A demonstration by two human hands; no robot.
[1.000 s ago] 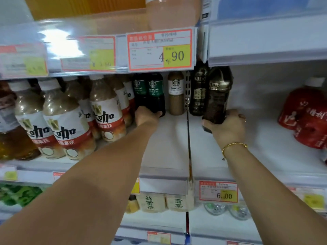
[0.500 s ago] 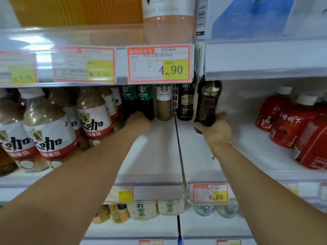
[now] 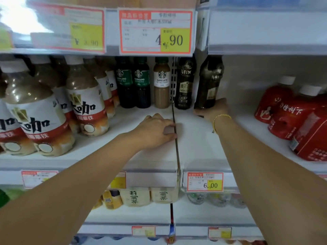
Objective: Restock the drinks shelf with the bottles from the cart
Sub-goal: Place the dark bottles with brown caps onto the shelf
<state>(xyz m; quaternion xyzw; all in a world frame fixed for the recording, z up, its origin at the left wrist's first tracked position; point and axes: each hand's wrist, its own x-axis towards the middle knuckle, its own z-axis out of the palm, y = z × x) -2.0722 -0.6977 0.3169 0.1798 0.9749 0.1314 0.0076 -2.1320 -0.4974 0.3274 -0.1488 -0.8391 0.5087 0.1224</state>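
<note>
The right grip (image 3: 211,110) is curled round the base of a dark bottle (image 3: 209,80) rising above it at the shelf (image 3: 194,147) back; probably full, heavy, rigid and slick, it wants a low hold round the body, while the left grip (image 3: 155,129) lies spread to its left.

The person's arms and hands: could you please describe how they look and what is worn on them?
The left forearm and the right forearm are bare, with no sleeves in view. The left hand and the right hand are ungloved. A thin gold-coloured bracelet circles the right wrist. No watch or ring shows in this view.
</note>
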